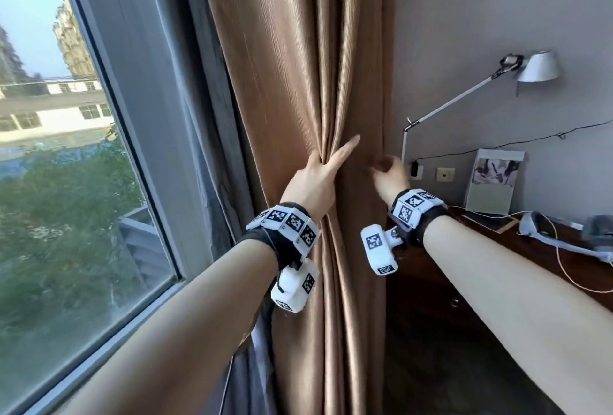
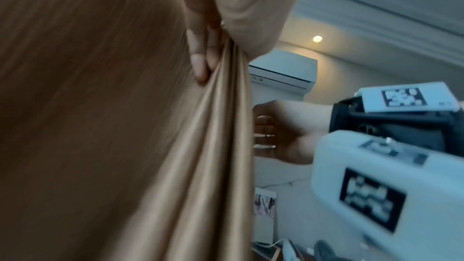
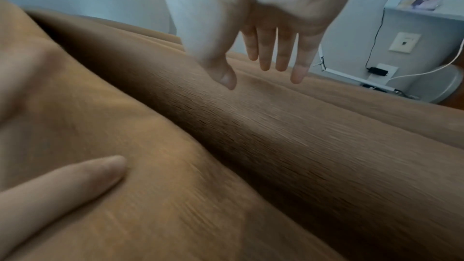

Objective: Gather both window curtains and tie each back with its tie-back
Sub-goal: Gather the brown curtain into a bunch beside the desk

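A tan curtain hangs between the window and the wall, bunched into narrow folds at mid height. My left hand grips those folds, fingers curled into the cloth and the index finger stretched out flat along it. My right hand is at the curtain's right edge by the wall. Its fingers hang straight and spread just over the fabric and hold nothing. No tie-back shows in any view.
The window and a grey sheer curtain are to the left. To the right a dark wooden desk carries cables, a framed picture and a white arm lamp. Wall sockets sit close behind my right hand.
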